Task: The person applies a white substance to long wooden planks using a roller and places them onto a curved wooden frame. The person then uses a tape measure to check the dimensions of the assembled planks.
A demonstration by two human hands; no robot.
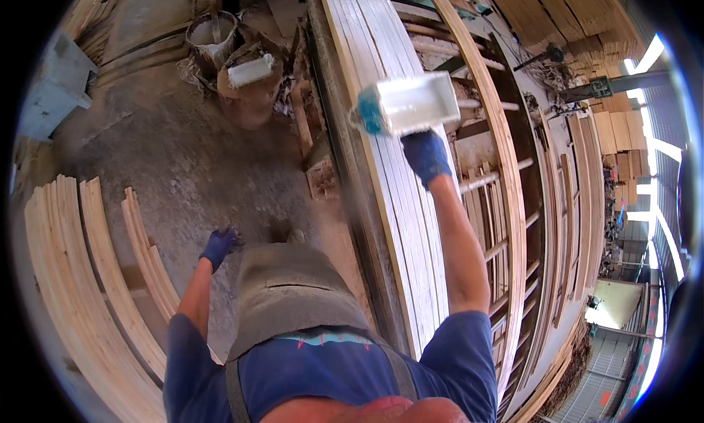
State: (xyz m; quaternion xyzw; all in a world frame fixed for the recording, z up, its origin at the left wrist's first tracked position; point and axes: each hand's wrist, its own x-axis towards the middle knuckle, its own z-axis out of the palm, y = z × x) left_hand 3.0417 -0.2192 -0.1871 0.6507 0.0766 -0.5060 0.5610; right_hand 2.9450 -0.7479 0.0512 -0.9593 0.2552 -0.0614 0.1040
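- White, rectangular, open-faced box with a blurred teal end (418, 104): held over the boards, though from where I stand I can't tell whether it touches them. Its long axis lies crosswise to them, the teal end pointing to the worker's left, the hollow side facing up.
- Right hand in a dark blue glove (426, 157): closed on the box's near edge, hiding a bit of it.
- Left hand in a dark blue glove (220, 247): well apart from the box, over the floor; I can't tell how its fingers stand.
- Long, white-coated wooden boards (411, 225): side by side beneath the box, which covers part of them.
- Long, pale wooden beam (511, 174): right of the boards, across a rack of round metal rungs (480, 182).
- Round, white-crusted bucket (213, 50): beyond the boards' left side.
- Bare, pale timber strips (70, 276): at the worker's far left.
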